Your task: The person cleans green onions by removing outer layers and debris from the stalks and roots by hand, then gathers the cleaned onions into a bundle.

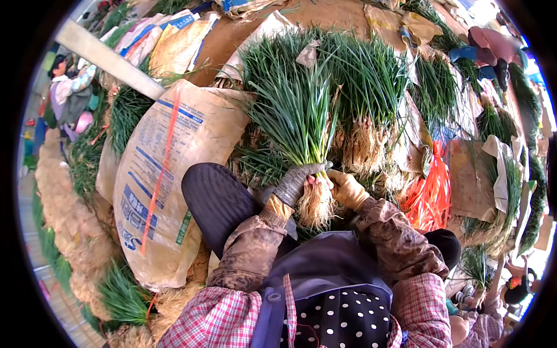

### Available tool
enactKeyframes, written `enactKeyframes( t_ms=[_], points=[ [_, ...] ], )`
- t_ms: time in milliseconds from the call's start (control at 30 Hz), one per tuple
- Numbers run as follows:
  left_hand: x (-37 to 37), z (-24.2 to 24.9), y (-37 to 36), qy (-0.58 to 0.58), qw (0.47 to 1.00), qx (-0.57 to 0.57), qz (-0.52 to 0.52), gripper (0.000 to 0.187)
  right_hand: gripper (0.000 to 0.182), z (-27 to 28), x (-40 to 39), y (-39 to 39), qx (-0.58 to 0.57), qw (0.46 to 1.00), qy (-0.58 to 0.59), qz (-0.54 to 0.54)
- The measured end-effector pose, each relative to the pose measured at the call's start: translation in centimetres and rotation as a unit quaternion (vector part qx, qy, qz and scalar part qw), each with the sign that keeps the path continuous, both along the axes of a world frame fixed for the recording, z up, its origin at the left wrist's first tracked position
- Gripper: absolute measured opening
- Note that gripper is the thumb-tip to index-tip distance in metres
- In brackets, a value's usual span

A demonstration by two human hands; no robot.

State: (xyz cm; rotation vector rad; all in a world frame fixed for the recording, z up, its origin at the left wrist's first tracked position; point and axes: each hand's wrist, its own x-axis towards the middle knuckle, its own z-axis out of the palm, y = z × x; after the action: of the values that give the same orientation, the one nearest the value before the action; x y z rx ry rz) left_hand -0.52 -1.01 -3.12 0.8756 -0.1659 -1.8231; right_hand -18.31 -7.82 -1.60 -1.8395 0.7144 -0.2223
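Observation:
A bunch of scallion-like greens is upright in front of my lap, its long leaves fanning away from me and its pale stringy roots hanging toward me. My left hand, in a grey glove with a yellowish cuff, is wrapped around the stems just above the roots. From the other side my right hand, in a tan glove, has its fingers curled against the base of the same bunch. Bare fingertips show at the roots. Just beyond, another rooted bunch lies on the pile.
A big printed sack with an orange strip stands at my left, beside my knee. Orange-red plastic ties hang at the right. More greens lie all around. Other people work at the far left and along the right edge.

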Motion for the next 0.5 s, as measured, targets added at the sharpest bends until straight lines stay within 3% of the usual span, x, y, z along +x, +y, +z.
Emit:
enactKeyframes(
  t_ms=[33,67,100,133,167,300,333,367,500],
  points=[
    [-0.2,0.3,0.0,0.038,0.999,-0.003,-0.008,0.039,0.019,0.1,-0.2,0.0,0.018,1.0,0.006,0.021],
    [-0.5,-0.7,-0.4,0.026,0.999,0.019,0.024,0.016,0.021,0.6,-0.4,-0.2,0.036,0.998,0.012,0.042],
    [-0.4,-0.8,-0.3,0.001,1.0,0.014,0.014,0.022,0.023,1.9,-0.2,-0.3,0.054,0.996,0.018,0.063],
    [-0.2,-0.9,-0.1,-0.025,1.0,0.011,0.004,0.03,0.028,3.2,0.2,-1.3,0.018,0.979,0.186,0.08],
    [-0.1,-0.9,0.2,-0.05,0.999,0.007,-0.007,0.038,0.031,1.3,0.3,-3.0,0.1,0.946,0.297,0.087],
    [-1.1,1.2,0.5,-0.095,0.993,0.05,0.057,0.018,0.032,3.8,4.0,-5.0,0.217,0.932,0.203,-0.21],
    [-1.6,1.9,0.6,-0.07,0.992,0.054,0.091,0.015,0.032,2.6,4.3,-5.2,0.226,0.94,0.152,-0.206],
    [-1.5,1.9,0.5,-0.09,0.991,0.06,0.077,0.014,0.03,-2.9,4.4,-6.4,0.149,0.957,0.152,-0.195],
    [-0.4,1.1,0.1,-0.142,0.987,0.037,0.059,0.014,0.02,-1.1,5.7,-4.6,0.028,0.974,0.1,-0.201]
  ],
)
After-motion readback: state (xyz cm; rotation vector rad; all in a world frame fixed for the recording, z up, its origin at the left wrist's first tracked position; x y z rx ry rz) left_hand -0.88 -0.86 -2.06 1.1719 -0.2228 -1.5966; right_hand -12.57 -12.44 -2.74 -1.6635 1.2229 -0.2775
